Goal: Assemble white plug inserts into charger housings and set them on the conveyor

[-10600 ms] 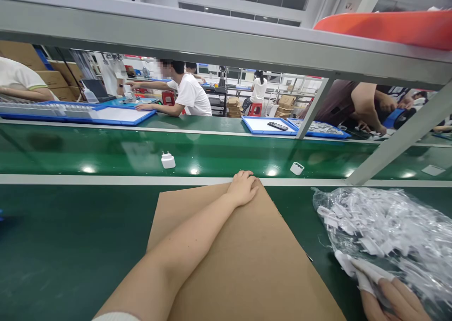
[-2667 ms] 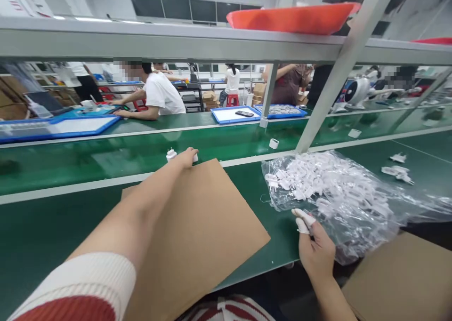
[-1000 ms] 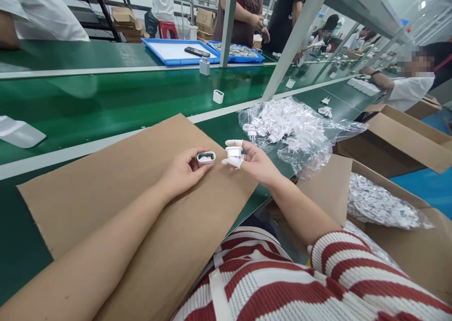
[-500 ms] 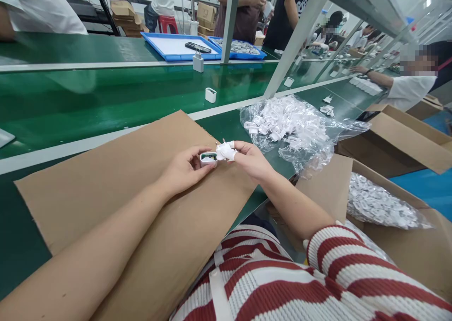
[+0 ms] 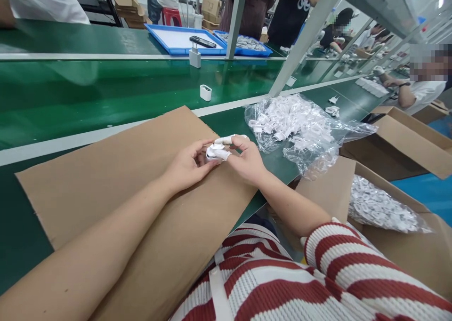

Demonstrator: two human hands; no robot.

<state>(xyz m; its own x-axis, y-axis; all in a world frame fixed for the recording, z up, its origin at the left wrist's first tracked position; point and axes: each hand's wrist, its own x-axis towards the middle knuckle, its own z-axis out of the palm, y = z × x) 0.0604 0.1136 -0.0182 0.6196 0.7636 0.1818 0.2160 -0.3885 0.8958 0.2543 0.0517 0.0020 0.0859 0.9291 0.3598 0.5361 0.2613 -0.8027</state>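
Note:
Over the sheet of brown cardboard (image 5: 141, 170), my left hand (image 5: 187, 166) is closed around a small white charger housing (image 5: 211, 158). My right hand (image 5: 249, 163), with white finger cots on its thumb and index finger, pinches a white plug cover (image 5: 218, 147). The cover sits over the open end of the housing, touching it. Fingers hide part of both pieces, and I cannot tell whether the cover is fully seated. To the right of my hands lies a clear plastic bag (image 5: 293, 123) of white plug parts.
An open housing (image 5: 205, 92) and a charger with pins (image 5: 195, 57) stand on the green belt (image 5: 123, 83). Blue trays (image 5: 165, 41) lie beyond. A metal post (image 5: 303, 43) rises near the bag. Open cartons (image 5: 325, 184) stand at right. Other people work nearby.
My right hand has brought the plug cover left onto the housing, and the circuit board inside is now hidden. The pieces on the belt have shifted slightly left.

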